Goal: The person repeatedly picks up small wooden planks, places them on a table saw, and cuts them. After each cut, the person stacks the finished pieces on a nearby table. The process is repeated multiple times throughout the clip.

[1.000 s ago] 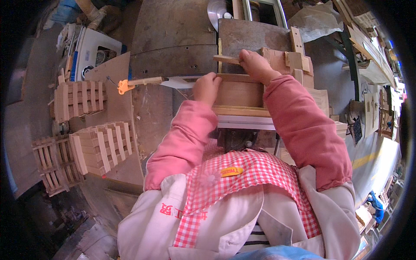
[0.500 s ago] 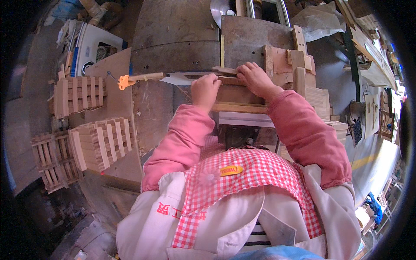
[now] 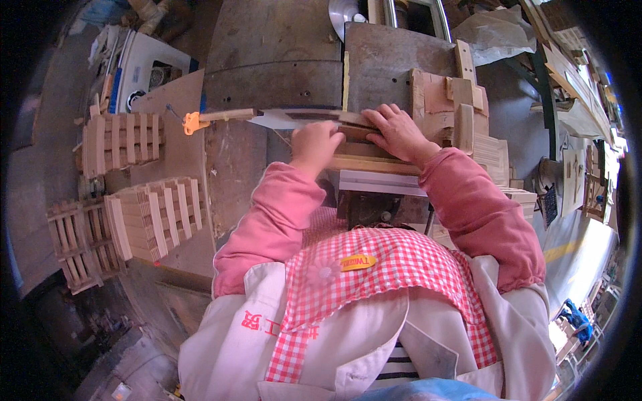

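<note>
1. Before the near edge of the metal table (image 3: 394,60), curled the left hand (image 3: 317,144) by the wooden board (image 3: 361,150); could not tell its grip.
2. Slightly farther, gripped the wooden strip (image 3: 353,118) with the right hand (image 3: 396,131).
3. Since a second ago, drew it bodyward, apparently against the board.

A brown metal table (image 3: 274,40) spans the top centre, in plates that meet at seams; small holes dot its surface. A narrow yellow strip (image 3: 346,83) runs along the seam between the left plates and the right plate (image 3: 394,57). On the right plate's outer side sit a tan carton (image 3: 428,90) and small wood blocks (image 3: 463,92). At the table's near edge is a thin wood piece (image 3: 354,119); it is partly covered, so whether it rests on the metal is unclear. To the left, a tan board (image 3: 179,159) carries two stacks of slatted wood, an upper stack (image 3: 127,140) and a lower stack (image 3: 164,217).
</note>
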A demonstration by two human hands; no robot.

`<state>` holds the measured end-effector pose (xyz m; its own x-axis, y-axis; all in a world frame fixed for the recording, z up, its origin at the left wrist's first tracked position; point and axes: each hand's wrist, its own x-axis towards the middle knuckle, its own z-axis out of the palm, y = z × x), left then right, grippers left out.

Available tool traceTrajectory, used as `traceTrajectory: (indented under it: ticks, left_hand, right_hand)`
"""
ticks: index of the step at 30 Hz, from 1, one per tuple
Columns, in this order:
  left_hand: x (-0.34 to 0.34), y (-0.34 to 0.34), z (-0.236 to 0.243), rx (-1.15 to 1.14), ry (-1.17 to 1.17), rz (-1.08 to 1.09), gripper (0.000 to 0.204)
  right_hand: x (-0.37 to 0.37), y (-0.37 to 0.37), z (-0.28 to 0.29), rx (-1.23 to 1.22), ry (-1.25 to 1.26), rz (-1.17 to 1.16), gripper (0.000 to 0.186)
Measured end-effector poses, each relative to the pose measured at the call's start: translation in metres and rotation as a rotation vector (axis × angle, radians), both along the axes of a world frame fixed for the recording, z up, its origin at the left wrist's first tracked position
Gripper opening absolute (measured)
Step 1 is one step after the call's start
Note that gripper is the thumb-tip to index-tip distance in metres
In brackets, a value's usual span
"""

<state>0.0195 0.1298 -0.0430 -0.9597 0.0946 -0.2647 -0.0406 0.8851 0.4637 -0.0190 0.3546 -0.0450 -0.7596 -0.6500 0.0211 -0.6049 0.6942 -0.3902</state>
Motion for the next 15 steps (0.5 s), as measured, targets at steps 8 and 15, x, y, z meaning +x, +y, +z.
traceTrajectory:
  ticks: [8, 15]
  left_hand:
    - [-0.008, -0.002, -0.002, -0.021, -0.185, -0.110, 0.042]
    - [0.002, -0.012, -0.008, 0.429, 0.119, 0.265, 0.046]
  right_hand:
    - [0.000, -0.002, 0.003, -0.021, -0.097, -0.036, 0.042]
    - [0.007, 0.001, 0.009, 0.049, -0.086, 0.006, 0.047]
